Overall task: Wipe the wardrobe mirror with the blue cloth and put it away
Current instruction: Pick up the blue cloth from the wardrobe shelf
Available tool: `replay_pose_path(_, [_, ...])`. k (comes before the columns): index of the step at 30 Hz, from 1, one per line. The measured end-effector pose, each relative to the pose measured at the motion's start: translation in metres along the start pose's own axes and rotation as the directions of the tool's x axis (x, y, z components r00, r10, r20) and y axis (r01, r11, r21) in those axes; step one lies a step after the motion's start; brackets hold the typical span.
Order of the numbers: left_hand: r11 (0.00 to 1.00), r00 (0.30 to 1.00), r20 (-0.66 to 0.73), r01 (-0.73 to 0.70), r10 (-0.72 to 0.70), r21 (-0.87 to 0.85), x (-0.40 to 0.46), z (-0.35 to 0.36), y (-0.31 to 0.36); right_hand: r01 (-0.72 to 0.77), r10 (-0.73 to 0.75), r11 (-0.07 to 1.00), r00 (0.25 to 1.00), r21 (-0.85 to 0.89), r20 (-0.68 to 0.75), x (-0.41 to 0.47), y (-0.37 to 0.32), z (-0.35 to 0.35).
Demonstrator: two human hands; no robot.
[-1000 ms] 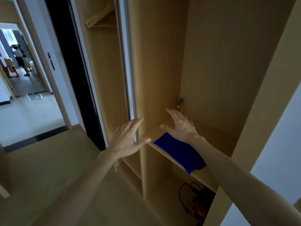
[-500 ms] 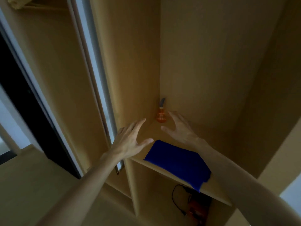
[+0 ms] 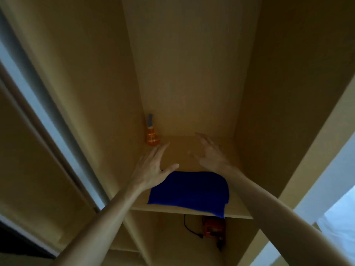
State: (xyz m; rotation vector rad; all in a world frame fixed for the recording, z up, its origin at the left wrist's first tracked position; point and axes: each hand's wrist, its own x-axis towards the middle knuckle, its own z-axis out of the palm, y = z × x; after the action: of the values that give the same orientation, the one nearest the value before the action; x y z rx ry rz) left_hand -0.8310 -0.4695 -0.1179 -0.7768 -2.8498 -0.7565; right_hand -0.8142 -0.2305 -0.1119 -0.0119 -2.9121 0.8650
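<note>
Both hands reach into the wardrobe with fingers spread and holding nothing: the left hand (image 3: 155, 167) hovers just short of the orange spray bottle (image 3: 152, 138), the right hand (image 3: 210, 156) over the bare shelf (image 3: 180, 150) beyond the blue cloth (image 3: 189, 191). The cloth lies flat at the shelf's front, one corner overhanging the edge, so a withdrawing forearm could likely drag it off. Against half a second earlier, both hands sit deeper past the cloth.

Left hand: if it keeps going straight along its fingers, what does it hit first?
Probably the orange spray bottle in the shelf's back-left corner: the left hand has its fingertips pointing just below it. Depth is unclear; it might pass beside it.
</note>
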Motion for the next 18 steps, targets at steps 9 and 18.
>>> replay_pose_path(9, [0.991, 0.99, 0.112, 0.099, -0.089, -0.085, 0.019, 0.063, -0.003, -0.051, 0.052, 0.999, 0.993, -0.008, 0.106, -0.013, 0.063, 0.04])
replay_pose_path(18, [0.986, 0.933, 0.32, 0.16, -0.166, 0.047, 0.012, 0.121, -0.026, 0.052, 0.032, 0.973, 0.936, -0.226, 0.352, -0.03, 0.105, 0.109])
